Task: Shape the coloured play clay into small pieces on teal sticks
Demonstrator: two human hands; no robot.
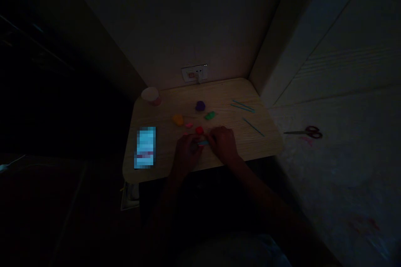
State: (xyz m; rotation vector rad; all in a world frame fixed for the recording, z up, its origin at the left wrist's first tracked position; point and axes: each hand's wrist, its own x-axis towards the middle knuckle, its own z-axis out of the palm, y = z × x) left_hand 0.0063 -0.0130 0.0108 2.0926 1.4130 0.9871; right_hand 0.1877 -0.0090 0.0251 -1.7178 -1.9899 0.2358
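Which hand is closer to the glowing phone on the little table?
The left. The left hand is to the right of the phone, with bare tabletop between them; the right hand is farther right, past the left one.

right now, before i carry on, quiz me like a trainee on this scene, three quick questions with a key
1. What colour is the lump nearest the wall socket?
2. True or false: the scissors lie off the table, out past its edge on the side of the right hand.
3. Fill in the blank: the cup sits near the table's far ____ corner.

Key: 1. purple; 2. true; 3. left
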